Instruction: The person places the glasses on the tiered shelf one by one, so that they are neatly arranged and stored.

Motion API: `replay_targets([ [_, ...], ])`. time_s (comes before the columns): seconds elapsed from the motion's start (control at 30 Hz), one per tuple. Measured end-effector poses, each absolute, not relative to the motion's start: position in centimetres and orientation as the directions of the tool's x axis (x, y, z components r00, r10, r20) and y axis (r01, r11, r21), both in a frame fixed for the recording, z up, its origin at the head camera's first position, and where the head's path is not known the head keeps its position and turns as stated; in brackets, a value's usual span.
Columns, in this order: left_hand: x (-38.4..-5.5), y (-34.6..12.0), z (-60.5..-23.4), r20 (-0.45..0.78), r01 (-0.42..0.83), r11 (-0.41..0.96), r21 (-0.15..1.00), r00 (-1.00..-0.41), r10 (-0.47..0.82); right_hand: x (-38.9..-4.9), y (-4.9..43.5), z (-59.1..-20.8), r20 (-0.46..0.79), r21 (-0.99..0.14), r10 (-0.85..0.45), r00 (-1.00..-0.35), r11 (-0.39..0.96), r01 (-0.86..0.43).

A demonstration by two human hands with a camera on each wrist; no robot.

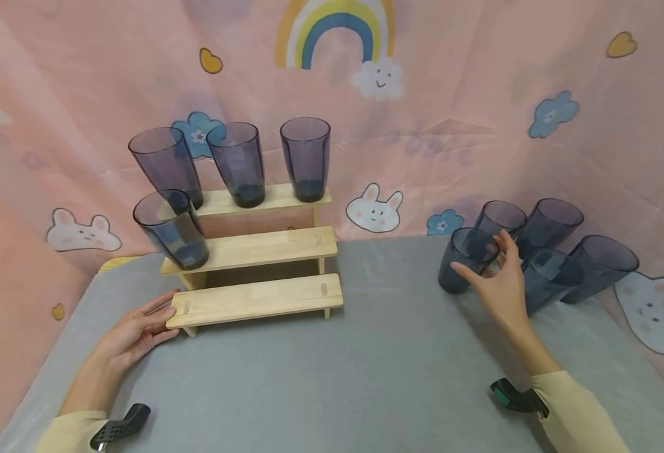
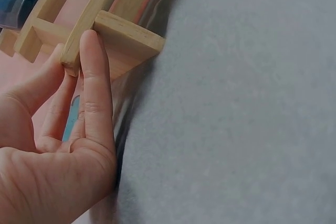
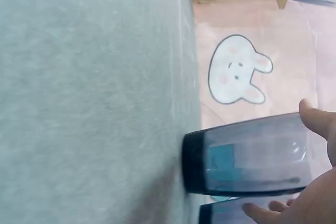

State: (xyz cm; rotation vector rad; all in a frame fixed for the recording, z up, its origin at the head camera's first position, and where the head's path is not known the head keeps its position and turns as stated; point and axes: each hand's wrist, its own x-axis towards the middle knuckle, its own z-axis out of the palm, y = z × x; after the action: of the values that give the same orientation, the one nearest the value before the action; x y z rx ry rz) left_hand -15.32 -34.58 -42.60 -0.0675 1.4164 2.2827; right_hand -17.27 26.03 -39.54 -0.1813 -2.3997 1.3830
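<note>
From my head I see my left hand (image 1: 136, 330) at the left end of a three-tier wooden stand (image 1: 270, 246), pinching the corner of its lowest shelf (image 1: 253, 299). One smoky purple-blue tumbler (image 1: 173, 228) stands at the left of the middle shelf, and three more tumblers (image 1: 305, 157) stand in a row on the top shelf. Well to the right, my right hand (image 1: 502, 286) curves about the nearest-left tumbler (image 1: 465, 253) of a group of five, all on the grey tabletop (image 1: 320, 390). The other four tumblers (image 1: 600, 270) stand close behind and beside it, before a pink backdrop (image 1: 451, 170) with rabbits and a rainbow.

At my left wrist, my thumb lies on one face of the shelf's end and my forefinger on the other, right by the support leg (image 2: 131, 40).

At my right wrist, my thumb and fingers lie either side of the nearest-left tumbler, near its rim. Its dark base is at the tabletop; whether I press the glass I cannot tell.
</note>
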Motion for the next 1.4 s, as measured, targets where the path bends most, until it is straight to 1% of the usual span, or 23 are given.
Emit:
replay_targets([
  [0.13, -15.2, -34.5, -42.6, -0.262, -0.399, -0.396, 0.827, -0.897, 0.355, -17.1, 26.9, -40.2, 0.197, -0.861, 0.266, -0.944, 0.507, -0.037],
  [0.23, -15.2, -34.6, -42.6, -0.263, -0.400, -0.395, 0.827, -0.896, 0.358, -17.1, 27.2, -40.6, 0.190, -0.851, 0.249, -0.950, 0.525, -0.032],
  [0.43, -15.3, -34.4, -42.6, -0.279, -0.410, -0.386, 0.826, -0.893, 0.352, -17.0, 27.5, -40.9, 0.227, -0.833, 0.268, -0.936, 0.551, -0.044],
  [0.77, -15.1, -34.3, -42.4, -0.283, -0.409, -0.396, 0.822, -0.898, 0.338, -17.2, 26.9, -40.8, 0.296, -0.830, 0.290, -0.910, 0.550, -0.095],
  [1.0, -15.2, -34.2, -42.4, -0.283, -0.417, -0.428, 0.802, -0.896, 0.343, -16.8, 25.4, -39.4, 0.265, -0.815, 0.242, -0.933, 0.574, -0.083],
  [1.27, -15.2, -34.1, -42.2, -0.296, -0.423, -0.428, 0.799, -0.896, 0.332, -16.6, 23.0, -37.4, 0.251, -0.830, 0.171, -0.953, 0.545, -0.121],
  [1.4, -15.2, -34.0, -42.2, -0.298, -0.423, -0.425, 0.800, -0.896, 0.330, -16.7, 21.7, -36.7, 0.258, -0.852, 0.145, -0.955, 0.500, -0.155],
])
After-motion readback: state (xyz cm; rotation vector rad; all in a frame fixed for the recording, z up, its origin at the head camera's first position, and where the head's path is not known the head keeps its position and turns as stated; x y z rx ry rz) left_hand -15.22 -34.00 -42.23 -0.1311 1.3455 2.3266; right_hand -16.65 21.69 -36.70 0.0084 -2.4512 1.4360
